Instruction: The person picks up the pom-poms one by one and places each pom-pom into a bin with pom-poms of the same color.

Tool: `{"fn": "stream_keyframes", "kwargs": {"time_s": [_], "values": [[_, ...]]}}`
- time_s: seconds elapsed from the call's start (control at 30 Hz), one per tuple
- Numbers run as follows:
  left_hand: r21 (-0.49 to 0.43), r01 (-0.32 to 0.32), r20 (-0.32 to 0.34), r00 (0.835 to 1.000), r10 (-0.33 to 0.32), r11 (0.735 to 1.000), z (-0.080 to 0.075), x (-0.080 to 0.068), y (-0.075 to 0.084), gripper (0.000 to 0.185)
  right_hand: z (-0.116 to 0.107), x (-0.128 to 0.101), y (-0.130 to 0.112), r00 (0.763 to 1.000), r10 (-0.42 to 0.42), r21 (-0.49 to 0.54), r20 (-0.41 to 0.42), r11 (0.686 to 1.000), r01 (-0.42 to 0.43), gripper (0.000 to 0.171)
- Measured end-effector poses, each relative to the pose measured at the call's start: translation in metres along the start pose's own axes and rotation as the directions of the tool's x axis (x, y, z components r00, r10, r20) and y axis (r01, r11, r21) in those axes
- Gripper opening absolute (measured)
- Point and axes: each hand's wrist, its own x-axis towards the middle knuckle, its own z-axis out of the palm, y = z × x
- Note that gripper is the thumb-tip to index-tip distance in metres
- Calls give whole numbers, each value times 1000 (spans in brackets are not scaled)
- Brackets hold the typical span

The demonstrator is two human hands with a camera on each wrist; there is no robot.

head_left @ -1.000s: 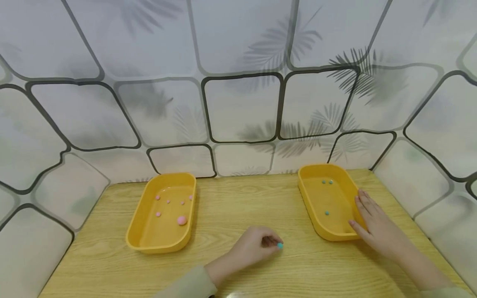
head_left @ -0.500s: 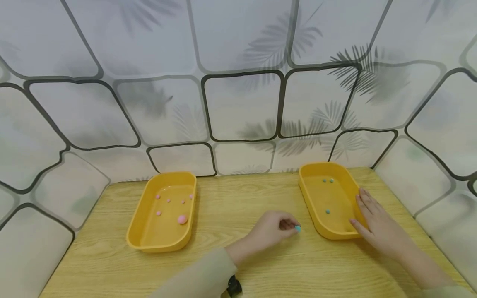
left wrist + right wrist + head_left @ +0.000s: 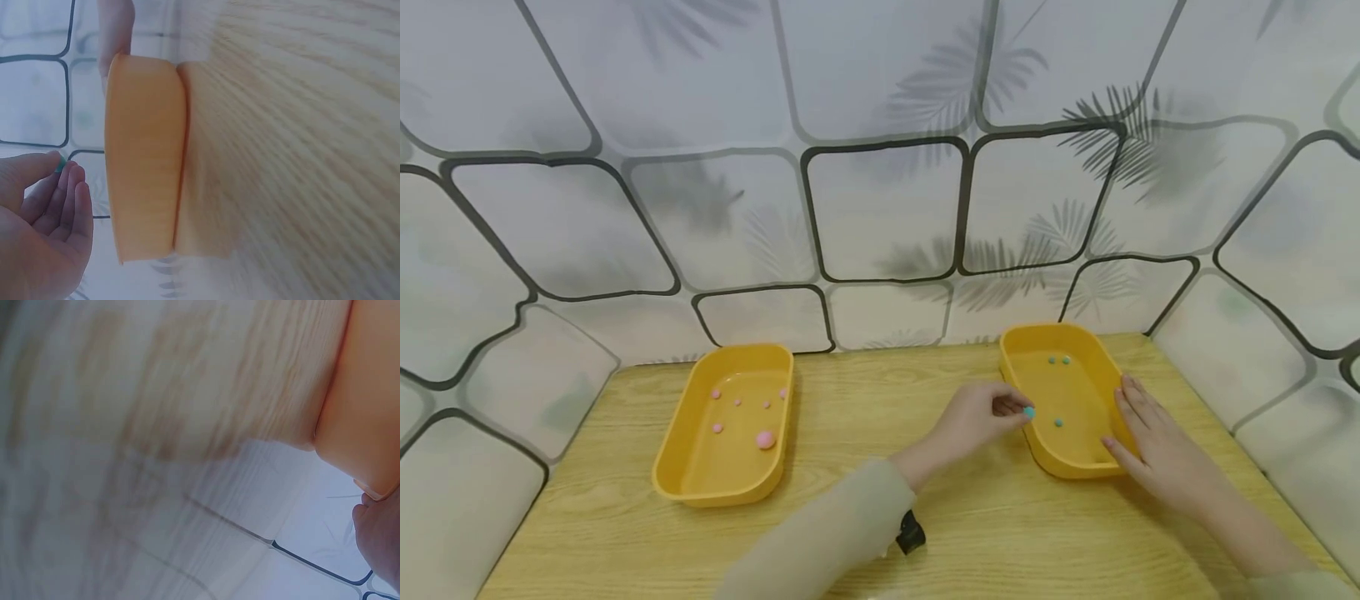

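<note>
Between thumb and fingertips my left hand (image 3: 976, 419) pinches a small turquoise ball (image 3: 1029, 412), level with the left rim of the right-hand yellow tray (image 3: 1093, 400). In the left wrist view the left hand (image 3: 47, 225) holds the ball (image 3: 60, 164) beside the tray's wall (image 3: 147, 162). My right hand (image 3: 1168, 454) rests on the tray's right rim, its fingers straight. Part of that hand (image 3: 380, 537) shows at the rim in the right wrist view. Several small teal balls, one of them a near ball (image 3: 1058, 423), lie inside this tray.
A second yellow tray (image 3: 700, 487) stands on the left of the wooden table (image 3: 880, 408). Several small pink balls and one larger pink ball (image 3: 765, 440) lie in it. Patterned walls (image 3: 887, 217) enclose the table at the back and sides.
My left hand has moved right and away from me with the turquoise ball, from over the table to the right tray's edge. The right hand has stayed on the rim.
</note>
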Motion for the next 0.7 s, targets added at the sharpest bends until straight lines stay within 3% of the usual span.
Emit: {"fn": "stream_keyframes", "kwargs": {"time_s": [0.3, 0.5, 0.7], "values": [[36, 0, -43, 999, 1, 999, 6, 31, 12, 18, -1, 1, 0, 1000, 7, 7, 7, 1000, -7, 75], [76, -2, -53, 999, 7, 997, 11, 43, 19, 17, -1, 1, 0, 1000, 13, 17, 22, 1000, -13, 75], [4, 48, -91, 995, -47, 999, 15, 53, 18, 16, -2, 2, -1, 1000, 10, 14, 23, 1000, -10, 75]]}}
